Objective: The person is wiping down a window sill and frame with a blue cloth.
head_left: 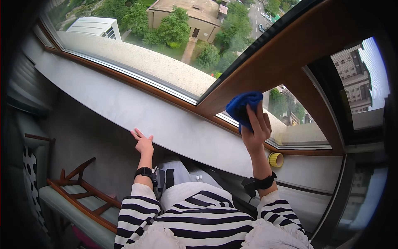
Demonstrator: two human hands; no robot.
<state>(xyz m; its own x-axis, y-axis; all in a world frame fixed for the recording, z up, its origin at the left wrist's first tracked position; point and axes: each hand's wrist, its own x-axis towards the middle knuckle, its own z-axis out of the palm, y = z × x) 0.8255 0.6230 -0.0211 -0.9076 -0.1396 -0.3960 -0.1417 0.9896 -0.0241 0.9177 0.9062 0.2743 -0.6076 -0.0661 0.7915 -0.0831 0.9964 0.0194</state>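
Note:
A bunched blue cloth [241, 107] is gripped in my right hand [258, 129], raised in front of the brown window post [232, 85]. The fingers press the cloth from its right side; whether it touches the frame I cannot tell. My left hand [144, 143] rests at the near edge of the pale window sill [178, 124], its fingers apart and nothing in them. Both wrists wear dark bands with small devices.
On the sill to the right, a yellow ribbed cup [275, 159] stands below my right hand. A large window pane [166, 45] lies ahead. A wooden-framed chair [83, 199] with green padding is tipped at the lower left, beside a green sofa [37, 153].

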